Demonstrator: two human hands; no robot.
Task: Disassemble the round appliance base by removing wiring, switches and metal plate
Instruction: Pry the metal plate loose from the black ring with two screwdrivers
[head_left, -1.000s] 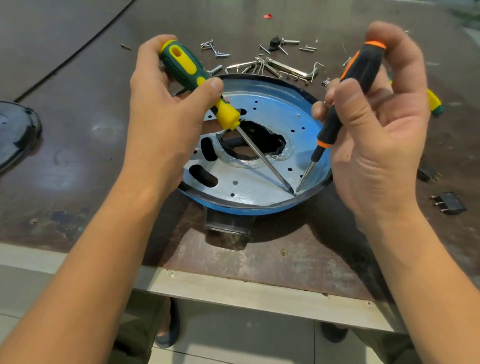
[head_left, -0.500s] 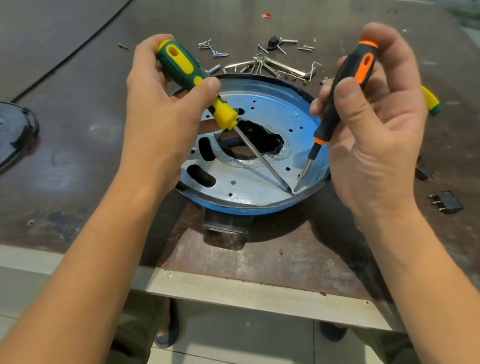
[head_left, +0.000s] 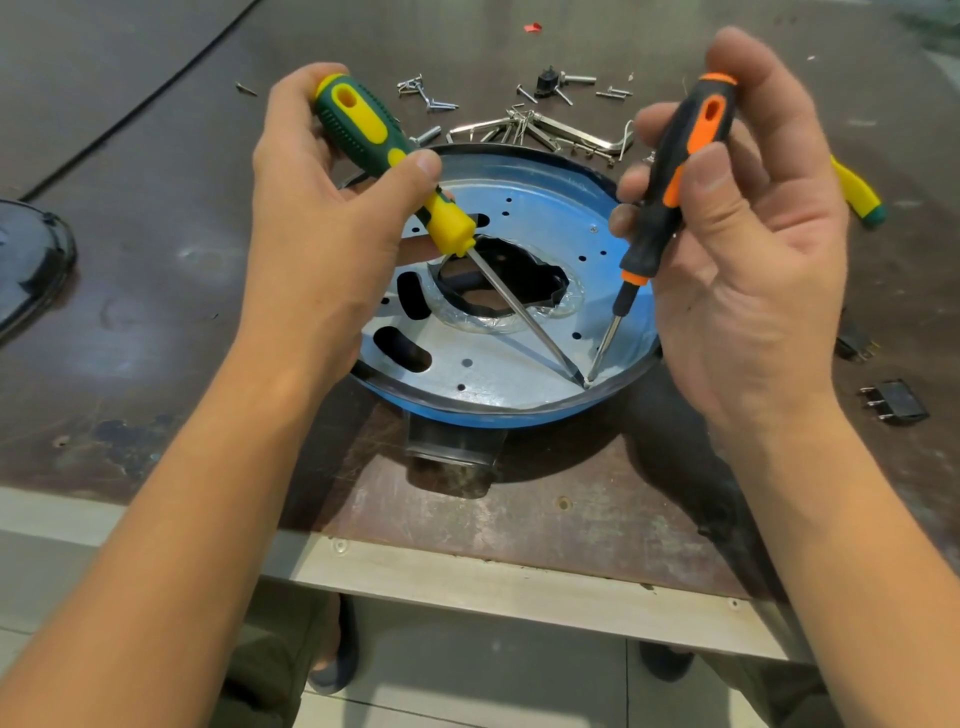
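Head view: base (head_left: 457, 413) beneath fingers (head_left: 415, 171) (gripping screwdrivers (head_left: 358, 117)).

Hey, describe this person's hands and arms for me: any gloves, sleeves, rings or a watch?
The left hand and the right hand are bare, with no gloves. No rings show on the visible fingers, and the nails are cut short. The left forearm and the right forearm are uncovered to the frame's edge: no sleeve, watch or wristband in view.

Loose screws (head_left: 427, 97) and bent metal pieces (head_left: 550, 129) lie on the brown table (head_left: 156, 208), black lid (head_left: 26, 260) far left.
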